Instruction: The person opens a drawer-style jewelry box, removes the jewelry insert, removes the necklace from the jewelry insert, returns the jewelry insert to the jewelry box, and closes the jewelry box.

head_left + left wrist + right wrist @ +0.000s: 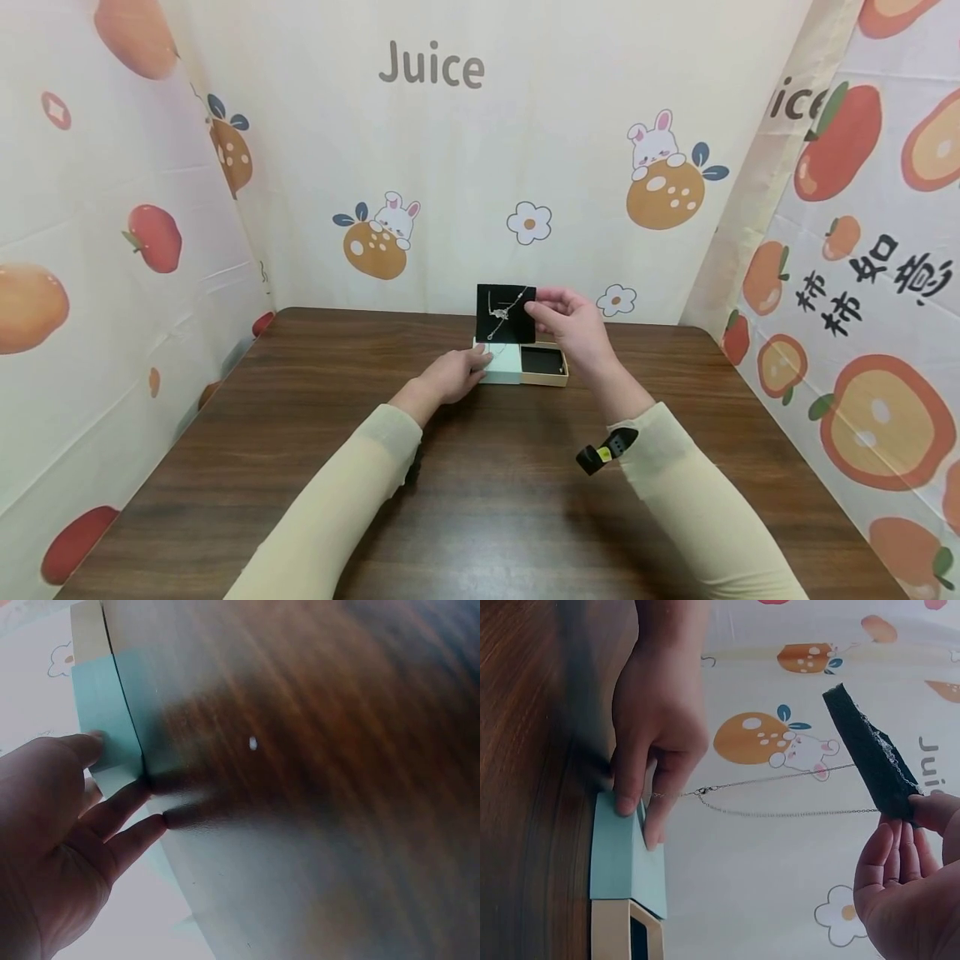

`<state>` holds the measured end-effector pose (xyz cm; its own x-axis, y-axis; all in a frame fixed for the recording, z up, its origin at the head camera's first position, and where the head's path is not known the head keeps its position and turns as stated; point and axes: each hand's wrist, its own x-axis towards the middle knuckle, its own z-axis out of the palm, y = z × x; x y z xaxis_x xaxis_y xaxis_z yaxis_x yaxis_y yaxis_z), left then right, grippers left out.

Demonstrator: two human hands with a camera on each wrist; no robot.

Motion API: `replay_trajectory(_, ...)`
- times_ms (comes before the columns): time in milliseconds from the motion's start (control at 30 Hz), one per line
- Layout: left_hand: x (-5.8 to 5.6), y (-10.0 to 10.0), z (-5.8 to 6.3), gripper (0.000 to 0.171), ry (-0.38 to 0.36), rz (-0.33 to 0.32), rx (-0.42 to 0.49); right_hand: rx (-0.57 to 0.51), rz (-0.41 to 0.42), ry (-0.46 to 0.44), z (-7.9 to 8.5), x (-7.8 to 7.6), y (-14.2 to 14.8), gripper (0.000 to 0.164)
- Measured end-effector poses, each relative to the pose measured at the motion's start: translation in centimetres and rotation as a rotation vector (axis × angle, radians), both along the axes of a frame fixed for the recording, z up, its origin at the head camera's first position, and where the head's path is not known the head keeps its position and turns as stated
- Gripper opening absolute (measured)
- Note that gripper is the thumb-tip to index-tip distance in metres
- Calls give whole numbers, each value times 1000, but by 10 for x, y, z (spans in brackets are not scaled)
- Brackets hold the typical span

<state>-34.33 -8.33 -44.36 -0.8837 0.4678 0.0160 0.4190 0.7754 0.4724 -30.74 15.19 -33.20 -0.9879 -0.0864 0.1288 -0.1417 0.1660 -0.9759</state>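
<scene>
My right hand point(576, 332) pinches the right edge of a black jewelry card point(486, 298), raised over a box. A silver necklace point(498, 313) with a sparkling pendant lies across the card's face. In the right wrist view its thin chain point(780, 815) hangs behind the card and runs, with a small clasp point(704, 791), toward my left hand. That left hand point(453, 375) grips the left end of the mint-green box sleeve point(506, 367), thumb on one face and fingers on others. A beige drawer point(546, 379) with a black inside sticks out of the sleeve's right side.
The box stands near the back edge of a dark wooden table point(480, 500). Printed fruit-pattern cloths point(450, 150) hang behind and at both sides. A black strap point(606, 452) is on the right wrist.
</scene>
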Motion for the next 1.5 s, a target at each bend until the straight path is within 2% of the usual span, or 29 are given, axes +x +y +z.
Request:
replay_trajectory(300, 1, 2, 1, 51, 8, 10, -11, -63, 1, 9, 2, 3, -2, 37)
replay_trajectory(400, -5, 0, -5, 50, 19, -4, 1, -69, 3, 13, 2, 3, -2, 37)
replay_trajectory(500, -32, -6, -35, 48, 78, -38, 14, -63, 4, 18, 1, 3, -3, 35)
replay_trajectory(633, -53, -9, -57, 50, 98, -50, 12, -46, 4, 20, 1, 3, -3, 34)
replay_trajectory(667, -47, -7, -49, 50, 80, -41, 4, -45, 4, 18, 0, 3, -3, 34)
replay_trajectory(700, -46, -10, -50, 51, 88, -53, 11, -44, 4, 17, 0, 3, -3, 34)
replay_trajectory(800, -35, -11, -38, 51, 77, -57, 28, -47, 0, 13, -1, 3, -3, 34)
replay_trajectory(900, -19, -13, -19, 52, 44, -54, 70, -52, 0, 13, -1, 3, -3, 35)
replay_trajectory(967, -8, -14, -3, 51, 7, -32, 84, -57, 2, 12, 0, 3, -3, 35)
replay_trajectory(1033, -5, -17, 4, 51, 20, -20, 97, -60, 3, 10, 0, 3, -3, 35)
replay_trajectory(1167, 1, -24, 22, 49, 70, 15, 163, -59, -4, 8, 0, 2, -3, 35)
replay_trajectory(1300, 12, -29, 47, 45, 156, 27, 270, -57, -8, 10, -1, 0, -2, 34)
replay_trajectory(1500, 30, -31, 81, 32, 402, 12, 404, -49, -7, 16, -3, 0, -2, 34)
